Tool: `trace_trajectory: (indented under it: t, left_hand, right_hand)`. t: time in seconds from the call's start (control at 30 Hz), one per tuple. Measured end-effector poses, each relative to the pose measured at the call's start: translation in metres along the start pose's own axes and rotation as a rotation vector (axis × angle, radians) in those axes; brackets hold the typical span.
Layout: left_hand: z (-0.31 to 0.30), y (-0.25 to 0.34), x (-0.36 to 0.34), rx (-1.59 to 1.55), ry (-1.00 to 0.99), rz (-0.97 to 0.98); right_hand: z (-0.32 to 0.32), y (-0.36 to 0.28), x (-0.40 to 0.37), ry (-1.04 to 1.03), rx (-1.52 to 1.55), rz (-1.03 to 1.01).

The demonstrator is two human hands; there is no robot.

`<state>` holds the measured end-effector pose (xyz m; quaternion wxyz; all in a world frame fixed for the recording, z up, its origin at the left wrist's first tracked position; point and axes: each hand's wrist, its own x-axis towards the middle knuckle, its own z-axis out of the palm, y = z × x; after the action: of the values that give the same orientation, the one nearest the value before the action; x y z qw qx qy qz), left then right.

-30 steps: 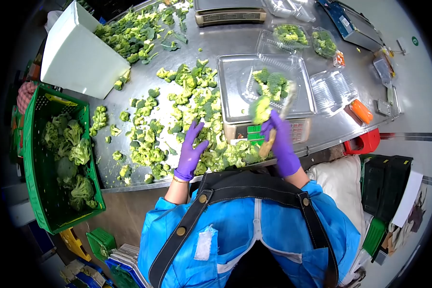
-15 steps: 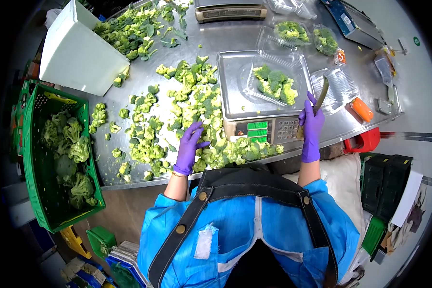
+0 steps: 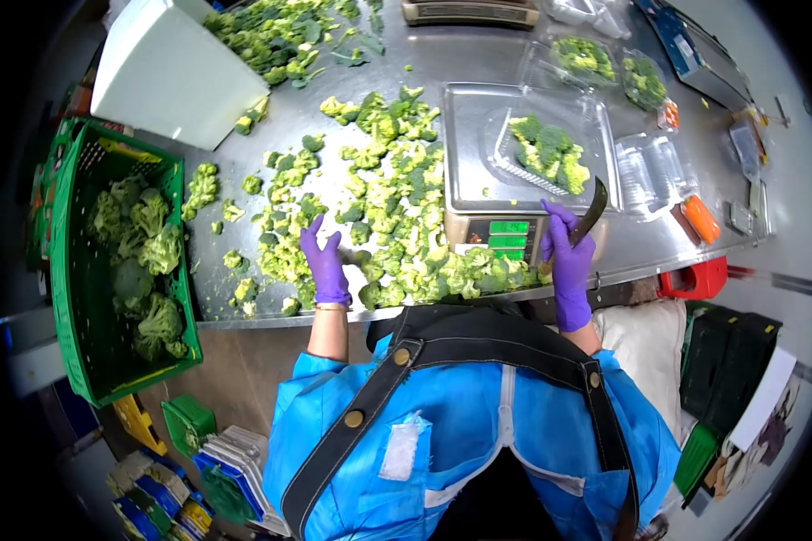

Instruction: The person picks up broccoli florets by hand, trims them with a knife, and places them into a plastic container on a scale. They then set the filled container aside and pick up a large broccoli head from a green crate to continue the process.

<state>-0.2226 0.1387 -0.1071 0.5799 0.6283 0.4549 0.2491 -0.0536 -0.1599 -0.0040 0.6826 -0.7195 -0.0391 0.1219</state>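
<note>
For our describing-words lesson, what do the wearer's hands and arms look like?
Both the left hand and right hand wear snug, plain purple gloves ending around the wrist. Bright blue sleeves cover the upper arms, leaving the forearms partly uncovered.

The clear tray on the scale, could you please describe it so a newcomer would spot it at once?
On the steel table, find the scale with lit green displays, beside the right hand and its knife. A clear plastic tray of broccoli florets sits on the scale's pan. The two other broccoli packs beyond it stand directly on the table.
</note>
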Motion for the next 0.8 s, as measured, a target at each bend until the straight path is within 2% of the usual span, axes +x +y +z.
trace_trajectory:
  t: [0.03,0.1,0.17,0.23,0.27,0.3,0.37,0.5,0.63,0.7,0.8]
  left_hand:
    - [-0.004,-0.006,0.003,-0.083,0.019,-0.003]
    - [-0.006,-0.013,0.004,0.081,0.047,0.069]
    - [-0.004,-0.024,0.004,0.103,-0.018,0.151]
    - [0.006,-0.016,-0.003,0.123,-0.146,0.142]
    - [0.012,-0.017,-0.005,0.302,-0.170,0.352]
    - [0.019,-0.018,-0.005,0.409,-0.131,0.475]
    - [0.034,-0.013,-0.007,0.488,-0.058,0.569]
    - [0.057,0.000,0.000,0.479,-0.109,0.722]
    - [0.066,0.015,-0.003,0.510,-0.158,0.752]
    - [0.058,0.001,0.010,0.526,-0.144,0.758]
    - [0.026,-0.007,0.038,0.772,0.113,0.678]
  right_hand:
    - [0.003,0.001,-0.002,-0.023,0.005,0.002]
    - [0.009,0.003,-0.006,-0.074,-0.007,0.068]
    - [0.014,0.002,-0.009,-0.120,0.036,0.108]
    - [0.017,-0.001,-0.011,-0.168,0.109,0.184]
    - [0.017,-0.002,-0.010,-0.201,0.111,0.241]
    - [0.020,-0.005,-0.012,-0.213,0.109,0.241]
    - [0.028,-0.017,-0.015,-0.291,0.224,0.270]
    - [0.038,-0.024,-0.022,-0.443,0.289,0.379]
    - [0.044,-0.028,-0.030,-0.625,0.400,0.477]
    - [0.042,-0.023,-0.029,-0.708,0.429,0.507]
    - [0.042,-0.019,-0.029,-0.750,0.444,0.609]
